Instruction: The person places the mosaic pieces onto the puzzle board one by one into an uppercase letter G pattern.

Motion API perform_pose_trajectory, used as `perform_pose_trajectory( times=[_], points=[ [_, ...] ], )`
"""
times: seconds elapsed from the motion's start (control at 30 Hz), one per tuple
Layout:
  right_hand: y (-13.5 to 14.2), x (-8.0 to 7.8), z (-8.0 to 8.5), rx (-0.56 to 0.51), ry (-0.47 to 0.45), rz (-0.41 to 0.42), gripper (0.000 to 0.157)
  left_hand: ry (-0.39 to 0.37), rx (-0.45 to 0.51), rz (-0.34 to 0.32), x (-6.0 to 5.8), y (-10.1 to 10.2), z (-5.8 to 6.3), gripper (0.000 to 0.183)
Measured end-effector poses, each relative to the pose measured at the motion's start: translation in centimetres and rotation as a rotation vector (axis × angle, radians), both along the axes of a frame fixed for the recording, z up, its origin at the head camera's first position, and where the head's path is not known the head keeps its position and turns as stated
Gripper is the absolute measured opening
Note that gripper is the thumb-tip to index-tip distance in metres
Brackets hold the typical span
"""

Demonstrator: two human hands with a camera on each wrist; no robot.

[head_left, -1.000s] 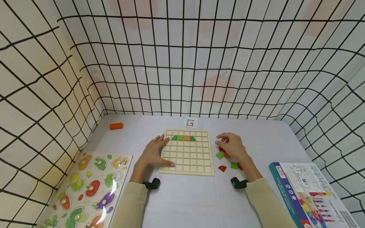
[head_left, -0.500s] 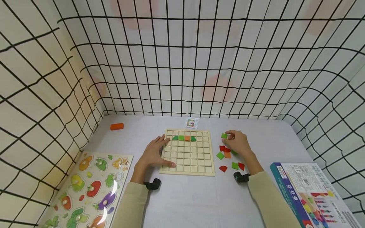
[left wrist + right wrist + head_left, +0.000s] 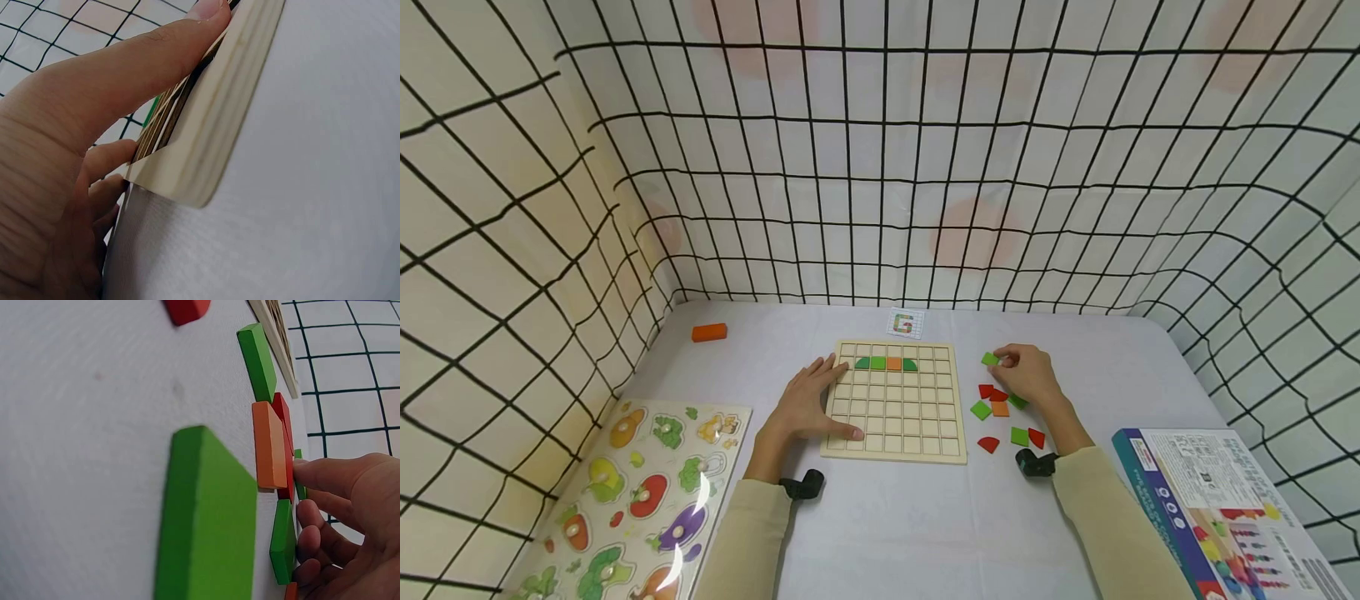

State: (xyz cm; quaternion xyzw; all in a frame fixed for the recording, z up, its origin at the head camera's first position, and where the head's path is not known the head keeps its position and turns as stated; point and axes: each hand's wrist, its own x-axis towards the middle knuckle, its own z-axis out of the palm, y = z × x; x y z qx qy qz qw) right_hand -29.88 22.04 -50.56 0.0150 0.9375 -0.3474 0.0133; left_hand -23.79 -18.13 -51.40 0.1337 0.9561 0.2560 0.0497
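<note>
A wooden grid board (image 3: 895, 417) lies in the middle of the table, with a short row of green and orange tiles (image 3: 886, 363) near its far side. My left hand (image 3: 805, 404) rests on the board's left edge, fingers spread and thumb on the near left squares; the left wrist view has the thumb (image 3: 144, 65) lying over the rim. Right of the board, my right hand (image 3: 1028, 371) pinches a green square tile (image 3: 989, 358) between thumb and fingertips. In the right wrist view this green tile (image 3: 300, 475) is mostly hidden behind the thumb.
Loose tiles, including an orange square (image 3: 1000, 409) and a red quarter circle (image 3: 988, 444), lie below the right hand. A pattern card (image 3: 905, 323) sits beyond the board. An orange block (image 3: 709, 332), a vegetable puzzle (image 3: 647, 492) and a box (image 3: 1210, 500) lie around.
My right hand has shifted slightly right and away from the loose tiles, and a green tile now shows at its fingertips. The left hand stays on the board.
</note>
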Motion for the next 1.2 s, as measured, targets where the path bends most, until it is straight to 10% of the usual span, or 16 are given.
perform_pose_trajectory(
  times=[1.2],
  points=[
    [-5.9, 1.6, 1.7, -0.015, 0.137, 0.23, 0.032, 0.012, 0.004, -0.005, -0.2, 0.0, -0.2, 0.128]
  ],
)
